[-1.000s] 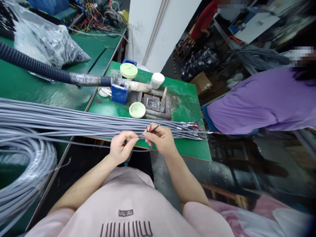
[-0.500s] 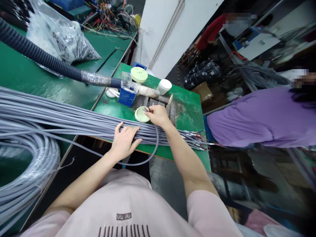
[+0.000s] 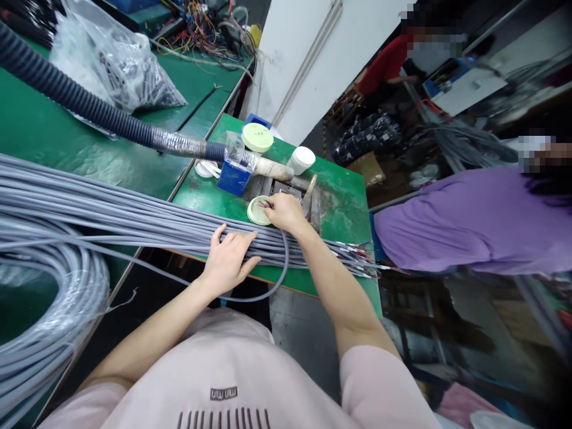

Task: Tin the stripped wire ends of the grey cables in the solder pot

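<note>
My right hand [image 3: 286, 213] is closed on the end of a grey cable [image 3: 286, 262], whose thin coloured wires [image 3: 264, 204] poke out of the fingers over a shallow pale-green lid [image 3: 255, 215]. From there the cable loops down past the bench edge and back to the left. My left hand [image 3: 229, 257] rests, fingers spread, on a long bundle of grey cables [image 3: 170, 223] lying across the bench. Stripped ends with red, white and dark wires [image 3: 357, 256] fan out at the bundle's right end.
Behind the lid stand a blue box [image 3: 233, 177], a hose [image 3: 134, 128] with a pale nozzle, a pale-green round lid [image 3: 258, 137] and a white jar [image 3: 301, 159]. Coiled grey cable [image 3: 84, 310] lies at left. A person in a purple top [image 3: 465, 220] sits at right.
The view has shifted slightly, moving the bench things a little right and down. My right hand still holds the cable end at the lid; the left hand stays on the bundle.
</note>
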Motion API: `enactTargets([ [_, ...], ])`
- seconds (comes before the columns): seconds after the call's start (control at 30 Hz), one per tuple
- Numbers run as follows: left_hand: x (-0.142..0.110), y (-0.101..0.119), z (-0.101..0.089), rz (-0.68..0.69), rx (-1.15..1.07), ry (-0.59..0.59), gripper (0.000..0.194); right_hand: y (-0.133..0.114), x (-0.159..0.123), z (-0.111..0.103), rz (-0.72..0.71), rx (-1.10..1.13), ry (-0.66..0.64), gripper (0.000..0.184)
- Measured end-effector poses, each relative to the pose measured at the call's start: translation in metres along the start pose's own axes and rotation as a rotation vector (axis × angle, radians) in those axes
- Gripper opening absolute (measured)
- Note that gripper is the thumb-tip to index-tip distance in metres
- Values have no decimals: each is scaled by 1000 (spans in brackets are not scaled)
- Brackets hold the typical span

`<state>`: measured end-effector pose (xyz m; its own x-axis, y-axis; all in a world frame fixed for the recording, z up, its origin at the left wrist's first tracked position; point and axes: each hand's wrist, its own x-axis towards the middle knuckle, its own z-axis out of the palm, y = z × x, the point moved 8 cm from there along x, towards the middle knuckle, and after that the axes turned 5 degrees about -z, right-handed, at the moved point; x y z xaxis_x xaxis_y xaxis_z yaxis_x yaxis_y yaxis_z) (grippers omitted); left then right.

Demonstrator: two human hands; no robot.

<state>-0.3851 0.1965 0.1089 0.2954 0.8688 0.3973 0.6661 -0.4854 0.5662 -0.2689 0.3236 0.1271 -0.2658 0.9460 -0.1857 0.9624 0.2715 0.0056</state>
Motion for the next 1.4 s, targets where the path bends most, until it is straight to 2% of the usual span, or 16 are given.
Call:
enactTargets([
  [0.13, 1, 0, 0, -7, -4, -23, 46, 15, -4, -16, 1, 47, 79, 20],
  [0.27, 2, -1, 0, -26, -9, -57, 47, 64, -5, -31, 150, 99, 187, 21],
  [0.37, 3, -2, 1, -36, -5, -68, 48, 96, 1, -27, 238, 90, 196, 21],
  [0.47, 4, -1, 1, -36, 1, -67, 48, 113, 11, -14, 288, 57, 144, 19],
  [0.87, 5, 1, 0, -33, 8, -65, 48, 120, 24, 10, 330, 55, 51, 28],
  [1.17, 3, 2, -3, -29, -28, -23, 47, 116, 22, 3, 312, 104, 75, 18],
  [1.3, 1, 2, -5, -34, -38, -22, 46, 116, 2, -15, 298, 191, 152, 16],
  [1.4, 3, 1, -6, -45, -68, -22, 46, 116, -39, -26, 296, 274, 230, 22],
])
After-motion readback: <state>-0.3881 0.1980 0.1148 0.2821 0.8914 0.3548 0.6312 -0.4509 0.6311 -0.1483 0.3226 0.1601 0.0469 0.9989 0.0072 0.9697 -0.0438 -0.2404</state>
